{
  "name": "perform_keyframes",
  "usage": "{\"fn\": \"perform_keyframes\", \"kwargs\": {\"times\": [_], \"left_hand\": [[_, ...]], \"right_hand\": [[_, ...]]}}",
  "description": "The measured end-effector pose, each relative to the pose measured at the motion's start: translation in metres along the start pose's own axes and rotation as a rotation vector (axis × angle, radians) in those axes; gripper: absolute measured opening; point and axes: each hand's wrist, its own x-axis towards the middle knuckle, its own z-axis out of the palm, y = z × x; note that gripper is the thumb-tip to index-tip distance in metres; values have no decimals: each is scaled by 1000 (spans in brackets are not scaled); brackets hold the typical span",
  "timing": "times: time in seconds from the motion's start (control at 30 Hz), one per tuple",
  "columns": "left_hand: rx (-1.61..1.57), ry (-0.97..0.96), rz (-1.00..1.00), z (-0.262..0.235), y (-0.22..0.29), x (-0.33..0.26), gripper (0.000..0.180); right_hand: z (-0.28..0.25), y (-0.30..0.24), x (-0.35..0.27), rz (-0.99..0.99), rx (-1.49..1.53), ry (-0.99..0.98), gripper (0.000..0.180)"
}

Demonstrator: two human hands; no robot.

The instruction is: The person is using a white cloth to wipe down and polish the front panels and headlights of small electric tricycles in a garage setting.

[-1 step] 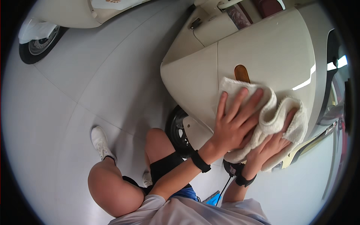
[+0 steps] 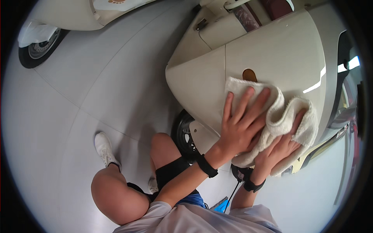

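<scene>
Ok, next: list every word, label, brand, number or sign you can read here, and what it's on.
No readable words, brands or numbers on the cloth or the cream vehicle.
Only a picture mark: an orange footprint on a white patch of the other vehicle.

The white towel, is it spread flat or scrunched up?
Partly scrunched: the towel bends in thick folds between the left hand and right hand.

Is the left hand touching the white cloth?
Touching. The head view shows the left hand spread over the white cloth, its fingers lying flat on it.
</scene>
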Motion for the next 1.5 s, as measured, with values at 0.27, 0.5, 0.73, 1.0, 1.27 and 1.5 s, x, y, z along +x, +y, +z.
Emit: {"fn": "perform_keyframes", "kwargs": {"times": [0.27,0.5,0.73,1.0,1.27,1.5], "left_hand": [[-60,-87,-88,-16,-17,47,48],[-16,-122,-344,-22,-51,62,55],[-26,-21,-386,-16,-108,19,52],[-382,173,-625,-24,-101,-31,94],[-130,65,-486,-15,-73,-37,92],[-11,-103,-304,-45,-31,-74,90]], "right_hand": [[-9,-38,38,-58,-99,-16,52],[7,-95,76,-129,-112,-66,32],[20,-128,56,-124,73,-257,33],[58,-102,-60,-59,469,-410,44],[55,-63,-138,73,667,-559,65],[39,-20,-174,307,862,-524,70]]}}
